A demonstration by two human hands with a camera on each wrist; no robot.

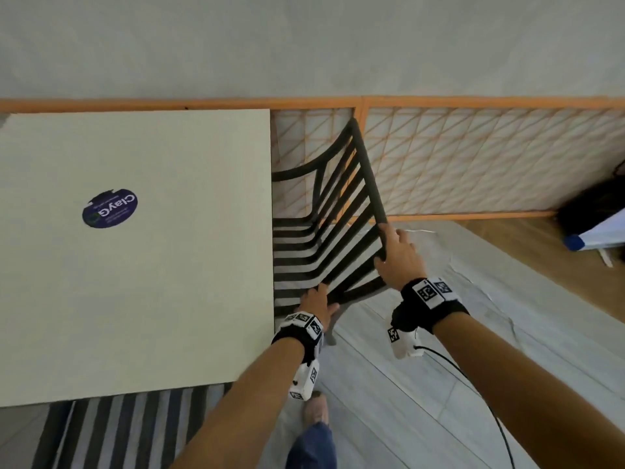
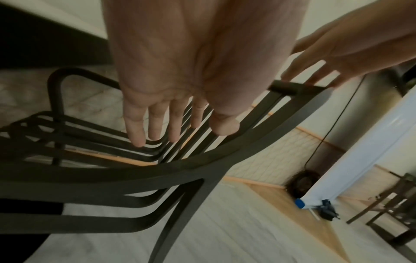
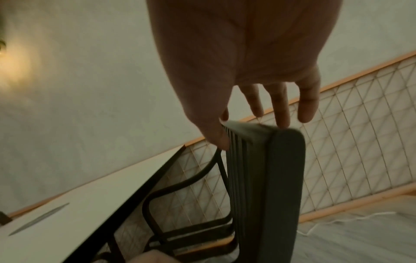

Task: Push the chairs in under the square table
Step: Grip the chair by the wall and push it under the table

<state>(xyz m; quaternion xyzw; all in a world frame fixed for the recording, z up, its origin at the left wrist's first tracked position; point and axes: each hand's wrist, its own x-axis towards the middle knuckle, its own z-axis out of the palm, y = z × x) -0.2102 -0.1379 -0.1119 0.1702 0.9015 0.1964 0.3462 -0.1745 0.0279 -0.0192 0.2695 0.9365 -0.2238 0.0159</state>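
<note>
The square table (image 1: pixel 135 282) has a cream top with a round dark sticker and fills the left of the head view; its edge also shows in the right wrist view (image 3: pixel 67 222). A black slatted chair (image 1: pixel 367 170) stands at its right side, seat partly under the top, back towards me. My left hand (image 1: pixel 316 301) rests on the chair's near side rail, fingers straight over the slats (image 2: pixel 178 124), thumb on the curved rail (image 2: pixel 157 174). My right hand (image 1: pixel 397 252) lies on the near end of the top rail (image 3: pixel 286 178), fingers straight (image 3: pixel 254 106), thumb against the front.
An orange wooden lattice fence (image 1: pixel 473 157) runs close behind the chair and table. A striped rug (image 1: pixel 118 428) lies under the table's near edge. At the right are a dark bag (image 1: pixel 588 204) and a white roll with a blue cap (image 1: pixel 595 236). A black cable (image 1: pixel 473 394) trails from my right wrist.
</note>
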